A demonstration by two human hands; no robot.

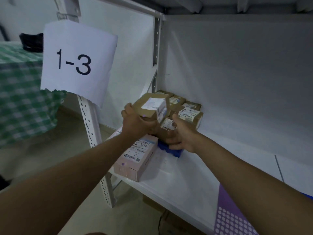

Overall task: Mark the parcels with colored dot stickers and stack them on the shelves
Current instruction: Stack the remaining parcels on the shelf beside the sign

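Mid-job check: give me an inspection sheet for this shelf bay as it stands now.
Surface: white shelf board, bare towards the right.
Job's things: brown parcel held raised over a cluster of brown parcels at the back corner; pink parcel at the front edge, purple dot on it; purple dot-sticker sheet on the shelf.
Clutter: blue item under the right hand.
Grippers: left hand grips the raised parcel; right hand at the stack, grasp unclear.
Cables: nothing seen.
Surroundings: "1-3" paper sign; green checked cloth at left.
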